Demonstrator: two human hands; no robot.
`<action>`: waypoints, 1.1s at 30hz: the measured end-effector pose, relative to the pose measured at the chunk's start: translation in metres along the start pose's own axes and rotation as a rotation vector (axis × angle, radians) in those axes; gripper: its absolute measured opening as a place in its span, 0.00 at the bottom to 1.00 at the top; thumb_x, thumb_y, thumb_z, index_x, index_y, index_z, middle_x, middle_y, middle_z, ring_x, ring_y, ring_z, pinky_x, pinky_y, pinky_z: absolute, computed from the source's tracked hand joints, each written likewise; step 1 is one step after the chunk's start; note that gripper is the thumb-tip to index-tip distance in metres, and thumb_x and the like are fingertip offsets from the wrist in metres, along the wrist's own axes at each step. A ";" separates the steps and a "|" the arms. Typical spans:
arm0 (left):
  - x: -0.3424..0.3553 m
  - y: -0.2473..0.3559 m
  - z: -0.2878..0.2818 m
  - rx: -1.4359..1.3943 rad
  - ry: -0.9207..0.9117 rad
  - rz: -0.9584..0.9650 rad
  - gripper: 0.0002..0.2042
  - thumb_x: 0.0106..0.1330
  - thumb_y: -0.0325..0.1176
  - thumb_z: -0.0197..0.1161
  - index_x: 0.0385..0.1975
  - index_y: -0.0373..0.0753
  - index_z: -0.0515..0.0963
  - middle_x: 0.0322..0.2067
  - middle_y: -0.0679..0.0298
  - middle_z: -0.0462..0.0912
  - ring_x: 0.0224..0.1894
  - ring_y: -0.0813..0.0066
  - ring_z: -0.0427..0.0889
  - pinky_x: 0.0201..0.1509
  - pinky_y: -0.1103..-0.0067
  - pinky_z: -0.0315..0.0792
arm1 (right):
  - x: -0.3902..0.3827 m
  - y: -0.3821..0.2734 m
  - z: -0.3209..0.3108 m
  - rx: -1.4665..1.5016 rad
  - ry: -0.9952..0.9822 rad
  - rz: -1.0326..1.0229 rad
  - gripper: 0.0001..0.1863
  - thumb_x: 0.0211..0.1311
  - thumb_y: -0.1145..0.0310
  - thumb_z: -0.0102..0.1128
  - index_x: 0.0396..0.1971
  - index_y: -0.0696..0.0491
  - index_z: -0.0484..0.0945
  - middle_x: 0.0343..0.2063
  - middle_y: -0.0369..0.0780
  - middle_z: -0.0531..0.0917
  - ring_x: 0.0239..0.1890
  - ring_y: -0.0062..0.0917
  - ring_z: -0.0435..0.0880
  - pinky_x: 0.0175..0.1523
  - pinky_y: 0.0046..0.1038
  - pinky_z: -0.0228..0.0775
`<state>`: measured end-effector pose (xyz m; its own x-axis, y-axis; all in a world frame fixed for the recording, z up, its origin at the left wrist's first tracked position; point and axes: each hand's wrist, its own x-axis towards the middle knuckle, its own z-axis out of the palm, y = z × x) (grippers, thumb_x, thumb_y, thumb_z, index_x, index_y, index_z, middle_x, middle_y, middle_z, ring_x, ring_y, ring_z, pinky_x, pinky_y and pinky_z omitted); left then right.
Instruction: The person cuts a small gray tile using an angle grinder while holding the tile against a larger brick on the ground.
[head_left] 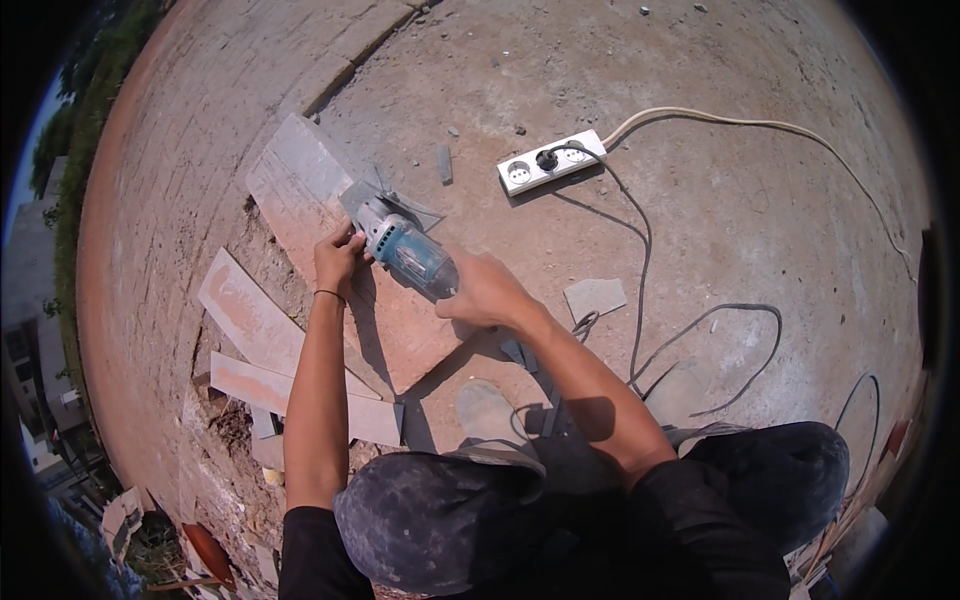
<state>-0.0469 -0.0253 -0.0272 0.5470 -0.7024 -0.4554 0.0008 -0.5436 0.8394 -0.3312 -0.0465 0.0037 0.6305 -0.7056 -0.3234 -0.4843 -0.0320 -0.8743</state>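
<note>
Dusty concrete ground [760,200] spreads under the person, with a white power strip [552,161] and loose cables lying well apart from the work. Both hands grip a blue angle grinder [405,250] (its head on the tile): left hand [338,258] clasps the front, right hand [482,290] wraps the rear body. Its disc rests on a long grey tile [300,185] lying flat before the knees.

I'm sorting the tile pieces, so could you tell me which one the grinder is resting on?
The large pinkish tile under the blue grinder; the narrower strips lie apart to its left.
</note>
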 end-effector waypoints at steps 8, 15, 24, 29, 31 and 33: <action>0.010 -0.009 -0.010 0.000 -0.023 0.009 0.24 0.68 0.22 0.65 0.64 0.29 0.72 0.39 0.60 0.84 0.30 0.77 0.81 0.33 0.80 0.81 | 0.000 0.009 -0.014 -0.072 -0.036 -0.077 0.37 0.42 0.58 0.73 0.52 0.62 0.72 0.38 0.59 0.84 0.44 0.56 0.83 0.50 0.47 0.76; 0.007 -0.002 -0.003 0.041 -0.039 -0.018 0.23 0.70 0.19 0.58 0.66 0.35 0.73 0.35 0.65 0.79 0.28 0.78 0.76 0.35 0.80 0.78 | 0.000 0.015 -0.029 -0.095 -0.118 -0.009 0.44 0.40 0.61 0.72 0.64 0.55 0.70 0.44 0.58 0.84 0.47 0.53 0.84 0.53 0.42 0.76; 0.007 0.002 -0.005 0.096 0.000 -0.032 0.23 0.70 0.23 0.63 0.66 0.35 0.72 0.38 0.66 0.79 0.32 0.78 0.78 0.36 0.81 0.80 | -0.009 0.029 -0.039 -0.079 -0.085 -0.100 0.35 0.40 0.61 0.73 0.50 0.62 0.74 0.38 0.59 0.84 0.44 0.54 0.84 0.50 0.46 0.76; 0.004 0.007 -0.001 0.118 0.004 -0.041 0.24 0.70 0.23 0.63 0.66 0.34 0.72 0.39 0.66 0.79 0.34 0.78 0.78 0.37 0.80 0.81 | -0.013 0.027 -0.047 -0.098 -0.100 -0.108 0.34 0.40 0.61 0.73 0.49 0.63 0.74 0.38 0.59 0.84 0.44 0.54 0.84 0.49 0.46 0.76; 0.003 0.009 -0.002 0.129 -0.002 -0.040 0.24 0.70 0.23 0.63 0.66 0.34 0.72 0.39 0.66 0.79 0.35 0.78 0.78 0.38 0.80 0.81 | -0.012 0.026 -0.045 -0.103 -0.098 -0.095 0.34 0.40 0.61 0.73 0.49 0.63 0.74 0.37 0.59 0.84 0.44 0.54 0.84 0.49 0.45 0.77; 0.001 0.010 -0.001 0.128 -0.004 -0.053 0.24 0.69 0.24 0.63 0.66 0.33 0.71 0.40 0.66 0.79 0.35 0.78 0.78 0.38 0.80 0.82 | -0.011 0.024 -0.044 -0.110 -0.103 -0.083 0.34 0.40 0.60 0.73 0.49 0.63 0.74 0.38 0.59 0.84 0.44 0.54 0.84 0.49 0.45 0.77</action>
<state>-0.0451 -0.0310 -0.0188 0.5459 -0.6724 -0.4998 -0.0772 -0.6344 0.7692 -0.3768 -0.0710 0.0019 0.7274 -0.6212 -0.2916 -0.4874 -0.1686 -0.8567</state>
